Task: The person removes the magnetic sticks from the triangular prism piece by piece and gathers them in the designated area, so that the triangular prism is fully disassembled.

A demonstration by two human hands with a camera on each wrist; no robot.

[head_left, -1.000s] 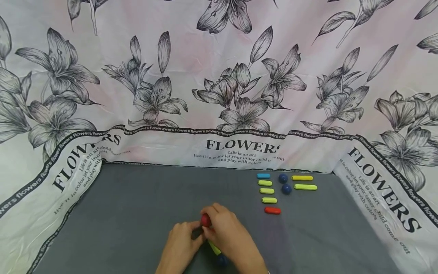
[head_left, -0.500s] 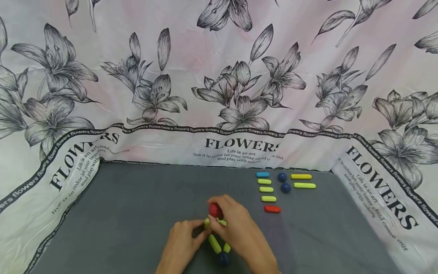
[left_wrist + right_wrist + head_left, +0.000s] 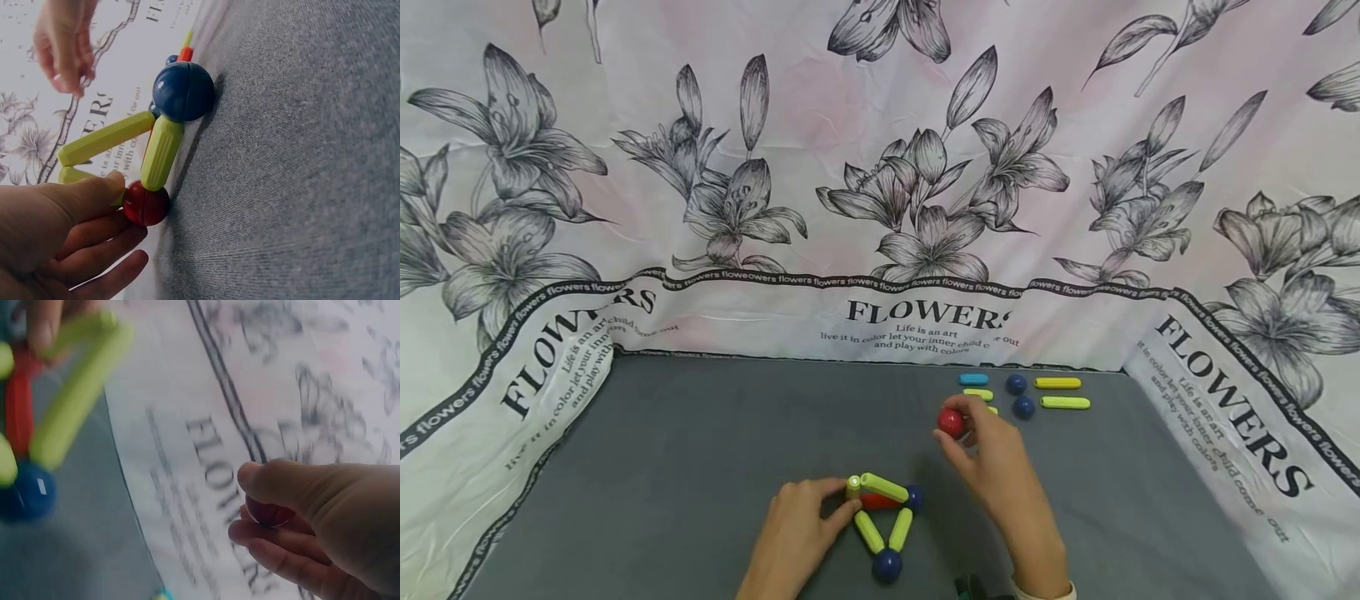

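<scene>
- Right hand (image 3: 996, 462): thumb and fingers pinch a smooth, glossy red ball (image 3: 951, 422) over the woven grey cloth (image 3: 715, 433).
- Left hand (image 3: 797, 525): thumb and fingers grip a standing yellow-green rod (image 3: 853, 483) of the frame (image 3: 883, 487).
- Frame: straight faceted bars, shiny round balls.
- Beyond: loose blue balls (image 3: 1023, 407), smooth yellow stick (image 3: 1057, 383), flower-printed fabric (image 3: 820, 192).

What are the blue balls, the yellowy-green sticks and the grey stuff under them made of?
The blue balls look like hard, glossy plastic: the nearest one shows a bright glint and a thin seam, though painted metal is possible. The yellowy-green sticks seem to be plastic too, less shiny, with moulded-looking ridges. The grey stuff looks like dull cloth, because a fine, thread-like texture shows.
</scene>
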